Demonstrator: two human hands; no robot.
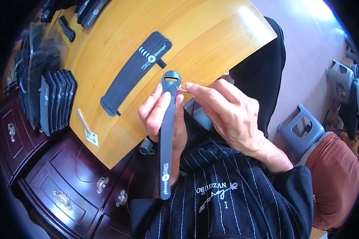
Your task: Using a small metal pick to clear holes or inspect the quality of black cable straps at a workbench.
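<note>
Over the near edge of the wooden counter (pixel 211 36), seen from above, a dark webbing strap (pixel 166 143) hangs lengthwise, its rounded, slotted head pointing away from the person and its printed tail reaching down in front of the pinstriped shirt (pixel 243 195). The left hand (pixel 152 114) is clamped on this strap just below the head, thumb on the face and fingers wrapped behind. The right hand (pixel 231 113) comes in from the other side, fingertips close beside the strap's neck, where a thin pale sliver (pixel 183 90) shows; it is too small to identify, and I cannot tell whether the right fingers are closed on it.

On the counter beyond lies a neat stack of matching straps (pixel 133 79), a short black tab (pixel 161 63) sticking out from its side. Further left, more straps stand in a row (pixel 58 101), and a cord with a small white card (pixel 91 138) lies near the counter's edge.

The step in hand appears to be fine work at the strap's neck, near the slot. As I judge it, the next move calls for a steady left grip and a precise fingertip action from the right, without twisting the webbing.
</note>
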